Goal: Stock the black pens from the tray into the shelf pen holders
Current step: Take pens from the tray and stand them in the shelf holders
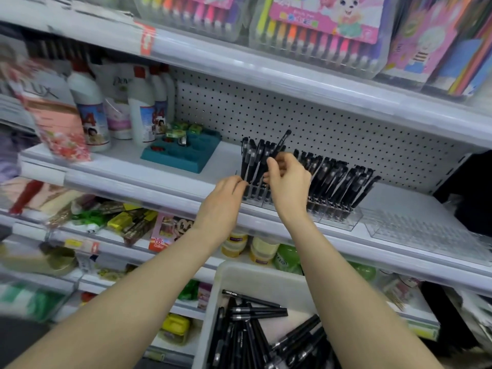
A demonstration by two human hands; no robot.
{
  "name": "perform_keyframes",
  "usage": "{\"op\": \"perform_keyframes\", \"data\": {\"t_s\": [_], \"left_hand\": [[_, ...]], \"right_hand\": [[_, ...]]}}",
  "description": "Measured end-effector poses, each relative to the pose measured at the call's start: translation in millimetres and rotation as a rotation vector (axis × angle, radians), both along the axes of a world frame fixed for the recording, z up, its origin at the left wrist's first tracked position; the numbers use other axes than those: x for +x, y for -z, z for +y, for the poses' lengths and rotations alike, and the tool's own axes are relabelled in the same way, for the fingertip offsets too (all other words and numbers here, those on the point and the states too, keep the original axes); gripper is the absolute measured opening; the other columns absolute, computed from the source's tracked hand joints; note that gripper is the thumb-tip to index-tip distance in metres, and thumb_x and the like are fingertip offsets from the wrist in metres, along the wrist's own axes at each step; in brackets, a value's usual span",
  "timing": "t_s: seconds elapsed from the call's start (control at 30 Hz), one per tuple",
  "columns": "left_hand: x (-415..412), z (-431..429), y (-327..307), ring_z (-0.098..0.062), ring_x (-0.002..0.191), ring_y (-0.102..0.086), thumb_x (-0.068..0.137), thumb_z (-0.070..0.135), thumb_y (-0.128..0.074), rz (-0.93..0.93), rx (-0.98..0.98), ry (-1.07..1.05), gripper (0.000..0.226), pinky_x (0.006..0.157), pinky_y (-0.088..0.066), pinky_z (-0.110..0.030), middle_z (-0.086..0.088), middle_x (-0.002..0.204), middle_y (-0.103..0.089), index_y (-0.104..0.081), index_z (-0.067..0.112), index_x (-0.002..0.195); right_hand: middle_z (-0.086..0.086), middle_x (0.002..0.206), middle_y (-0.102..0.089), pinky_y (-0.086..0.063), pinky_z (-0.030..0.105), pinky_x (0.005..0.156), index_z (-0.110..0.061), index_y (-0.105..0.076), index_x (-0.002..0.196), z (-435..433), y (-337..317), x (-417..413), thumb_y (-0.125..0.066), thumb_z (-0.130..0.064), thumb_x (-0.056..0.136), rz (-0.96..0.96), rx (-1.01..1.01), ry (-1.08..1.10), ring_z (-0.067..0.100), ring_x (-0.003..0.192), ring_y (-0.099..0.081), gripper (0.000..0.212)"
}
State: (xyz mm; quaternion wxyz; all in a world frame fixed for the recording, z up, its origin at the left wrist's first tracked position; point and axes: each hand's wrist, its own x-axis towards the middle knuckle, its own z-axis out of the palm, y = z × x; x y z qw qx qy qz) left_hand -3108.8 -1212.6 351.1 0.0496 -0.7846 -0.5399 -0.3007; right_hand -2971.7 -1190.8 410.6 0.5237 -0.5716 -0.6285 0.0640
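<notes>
I see my right hand (288, 179) raised over the left part of the clear pen holder (343, 222), which stands along the front edge of the middle shelf (149, 179). Its thumb and fingers are curled and pinch one black pen (282, 142), which leans to the right with its upper end above the others. My left hand (226, 198) is at the holder's left end, fingers bent towards the lower part of the standing pens (338, 182); I cannot tell whether it grips anything or only touches there. The standing pens fill the holder in slanted rows from its left end to near its right end. Below the shelf, at the bottom of my view, the white tray (239, 278) carries a heap of loose black pens (255, 310) lying crosswise. A second clear holder (426, 235) sits just to the right of the first. A teal tray (183, 153) lies further left on the shelf, with white bottles (90, 107) near the left back corner.
</notes>
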Motion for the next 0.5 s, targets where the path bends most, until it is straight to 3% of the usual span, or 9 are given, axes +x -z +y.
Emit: {"op": "perform_keyframes", "data": {"t_s": [0.13,0.23,0.5], "left_hand": [[0,3,2,-0.027,0.128,-0.038,0.076,-0.011,-0.057,-0.009,-0.016,-0.006,0.068,0.099,-0.045,-0.037,-0.012,0.142,-0.041,-0.042,0.005,0.14],[1,3,2,-0.027,0.128,-0.039,0.077,-0.011,-0.058,-0.02,-0.02,-0.008,0.067,0.096,-0.048,-0.04,-0.011,0.142,-0.041,-0.043,0.006,0.14],[2,1,3,-0.026,0.129,-0.037,0.077,-0.01,-0.059,-0.009,-0.014,-0.015,0.069,0.098,-0.046,-0.038,-0.01,0.143,-0.039,-0.041,0.007,0.142]], "right_hand": [[0.003,0.081,-0.073,-0.054,0.039,0.08,-0.012,-0.068,0.103,4,0,0,-0.057,-0.032,0.096,-0.132,0.0,0.052,0.022,0.078,-0.068,0.024],[0.003,0.078,-0.071,-0.052,0.033,0.071,-0.016,-0.071,0.098,4,11,1,-0.059,-0.035,0.095,-0.267,-0.13,0.081,0.025,0.077,-0.066,0.022],[0.004,0.069,-0.068,-0.049,0.032,0.065,-0.019,-0.072,0.093,6,17,-2,-0.057,-0.036,0.096,-0.291,-0.218,0.089,0.028,0.074,-0.064,0.023]]}}
